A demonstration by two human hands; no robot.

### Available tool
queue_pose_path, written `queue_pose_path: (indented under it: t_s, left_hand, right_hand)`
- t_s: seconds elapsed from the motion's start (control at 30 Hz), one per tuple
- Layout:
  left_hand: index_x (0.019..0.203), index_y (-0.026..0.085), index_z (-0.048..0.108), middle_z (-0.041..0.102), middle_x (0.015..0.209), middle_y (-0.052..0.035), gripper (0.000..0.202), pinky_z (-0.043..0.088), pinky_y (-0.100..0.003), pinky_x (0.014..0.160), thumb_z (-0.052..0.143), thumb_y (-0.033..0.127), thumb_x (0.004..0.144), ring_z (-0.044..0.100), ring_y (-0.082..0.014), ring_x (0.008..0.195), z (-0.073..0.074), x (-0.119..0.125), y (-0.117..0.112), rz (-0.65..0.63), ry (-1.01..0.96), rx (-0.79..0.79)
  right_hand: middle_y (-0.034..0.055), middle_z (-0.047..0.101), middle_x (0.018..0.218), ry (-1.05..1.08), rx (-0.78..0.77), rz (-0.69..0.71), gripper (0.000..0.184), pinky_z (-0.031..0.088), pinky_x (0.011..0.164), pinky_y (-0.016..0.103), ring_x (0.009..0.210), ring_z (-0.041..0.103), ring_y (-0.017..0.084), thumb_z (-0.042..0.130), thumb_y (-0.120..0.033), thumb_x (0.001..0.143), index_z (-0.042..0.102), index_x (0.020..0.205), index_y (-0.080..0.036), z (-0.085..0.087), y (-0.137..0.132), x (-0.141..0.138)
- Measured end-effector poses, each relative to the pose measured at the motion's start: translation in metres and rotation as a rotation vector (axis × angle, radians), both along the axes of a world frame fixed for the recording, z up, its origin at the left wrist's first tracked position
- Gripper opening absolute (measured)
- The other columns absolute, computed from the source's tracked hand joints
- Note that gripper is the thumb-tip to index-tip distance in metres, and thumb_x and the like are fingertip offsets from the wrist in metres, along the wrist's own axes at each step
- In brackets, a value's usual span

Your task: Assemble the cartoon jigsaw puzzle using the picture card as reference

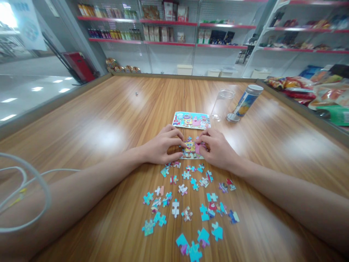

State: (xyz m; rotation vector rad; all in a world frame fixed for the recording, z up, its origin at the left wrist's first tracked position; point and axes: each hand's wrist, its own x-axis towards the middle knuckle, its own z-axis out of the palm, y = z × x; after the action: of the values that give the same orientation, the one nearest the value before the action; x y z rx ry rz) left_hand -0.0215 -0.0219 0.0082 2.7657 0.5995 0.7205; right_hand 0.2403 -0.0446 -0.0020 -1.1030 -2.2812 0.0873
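A small joined patch of jigsaw pieces (191, 150) lies on the wooden table (103, 131) between my hands. My left hand (163, 146) rests on its left side with fingers curled and fingertips pressed on the pieces. My right hand (217, 148) pinches a pink piece (198, 146) at the patch's right edge. Several loose puzzle pieces (188, 203), mostly turquoise, are scattered nearer to me. A printed picture card (191, 120) lies flat just beyond the patch.
A clear plastic jar (223, 104) and a printed tube (247, 100) with a lid (232, 117) beside it stand at the back right. Snack bags (313, 91) pile along the right rim. White cable (29, 189) loops at left. Shop shelves (169, 32) stand behind.
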Motion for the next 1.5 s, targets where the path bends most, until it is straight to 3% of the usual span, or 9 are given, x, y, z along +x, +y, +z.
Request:
queue_pose_path:
  t_s: [0.2,0.3,0.47,0.57,0.77,0.83,1.0,1.2,1.5]
  left_hand:
    - [0.113,0.023,0.072,0.063,0.112,-0.0086,0.026,0.044,-0.045,0.103,0.063,0.025,0.089,0.052,-0.0245,0.111,-0.003,0.0,0.002,0.03,-0.03,0.05]
    - [0.114,0.024,0.072,0.063,0.112,-0.008,0.028,0.044,-0.045,0.103,0.059,0.019,0.09,0.052,-0.0239,0.111,-0.006,-0.001,0.004,0.055,-0.062,0.072]
    - [0.108,0.026,0.075,0.063,0.11,-0.0074,0.028,0.045,-0.044,0.101,0.058,0.015,0.089,0.052,-0.0232,0.109,-0.007,-0.002,0.006,0.038,-0.056,0.074]
    - [0.106,0.028,0.077,0.064,0.11,-0.0071,0.026,0.045,-0.044,0.101,0.06,0.017,0.09,0.052,-0.0232,0.109,-0.007,-0.002,0.007,0.035,-0.038,0.071]
    - [0.109,0.027,0.076,0.064,0.11,-0.0077,0.026,0.045,-0.043,0.102,0.061,0.018,0.089,0.053,-0.0228,0.109,-0.007,-0.003,0.007,0.026,-0.039,0.073]
    - [0.107,0.027,0.077,0.064,0.11,-0.0078,0.026,0.045,-0.043,0.102,0.061,0.018,0.089,0.053,-0.0228,0.109,-0.007,-0.003,0.007,0.026,-0.038,0.074]
    - [0.105,0.026,0.077,0.064,0.11,-0.0077,0.025,0.044,-0.044,0.101,0.06,0.015,0.089,0.053,-0.0224,0.108,-0.007,-0.003,0.007,0.018,-0.043,0.083]
    - [0.104,0.024,0.077,0.064,0.109,-0.0082,0.025,0.044,-0.043,0.101,0.06,0.015,0.089,0.053,-0.0226,0.109,-0.005,-0.002,0.005,0.019,-0.046,0.072]
    - [0.104,0.024,0.077,0.064,0.109,-0.0079,0.024,0.044,-0.044,0.102,0.06,0.015,0.089,0.053,-0.0226,0.109,-0.005,-0.003,0.005,0.026,-0.037,0.062]
  right_hand:
    - [0.0096,0.069,0.104,0.024,0.015,0.02,0.04,0.05,0.089,0.044,0.099,0.062,0.028,0.057,-0.009,0.08,0.067,0.118,-0.019,0.002,-0.002,0.0]
    - [0.0087,0.072,0.107,0.003,-0.007,0.025,0.046,0.049,0.091,0.044,0.101,0.064,0.028,0.055,-0.006,0.08,0.065,0.122,-0.019,0.003,-0.003,-0.001]
    - [0.0076,0.072,0.102,0.032,-0.013,0.034,0.044,0.048,0.089,0.041,0.098,0.065,0.026,0.052,-0.004,0.079,0.066,0.118,-0.019,0.003,-0.003,-0.001]
    - [0.0054,0.07,0.091,0.101,-0.019,0.092,0.033,0.047,0.084,0.039,0.088,0.064,0.023,0.054,-0.008,0.08,0.068,0.108,-0.02,0.009,-0.006,-0.001]
    - [-0.0011,0.061,0.075,-0.016,-0.151,0.485,0.013,0.038,0.08,0.037,0.075,0.055,0.018,0.056,-0.016,0.077,0.064,0.084,-0.023,0.023,-0.016,0.002]
    - [-0.0018,0.06,0.075,-0.089,-0.193,0.542,0.01,0.035,0.081,0.037,0.077,0.055,0.018,0.058,-0.018,0.076,0.063,0.083,-0.023,0.025,-0.017,0.003]
    - [-0.0012,0.061,0.076,-0.113,-0.216,0.529,0.008,0.03,0.079,0.035,0.077,0.054,0.017,0.064,-0.026,0.08,0.059,0.079,-0.019,0.023,-0.013,0.002]
    - [-0.0019,0.056,0.07,-0.102,-0.202,0.551,0.008,0.028,0.079,0.034,0.076,0.051,0.016,0.061,-0.021,0.082,0.058,0.075,-0.018,0.021,-0.013,0.001]
    - [-0.0018,0.055,0.073,-0.12,-0.214,0.637,0.009,0.028,0.082,0.036,0.078,0.05,0.017,0.062,-0.027,0.08,0.059,0.079,-0.019,0.02,-0.011,0.004]
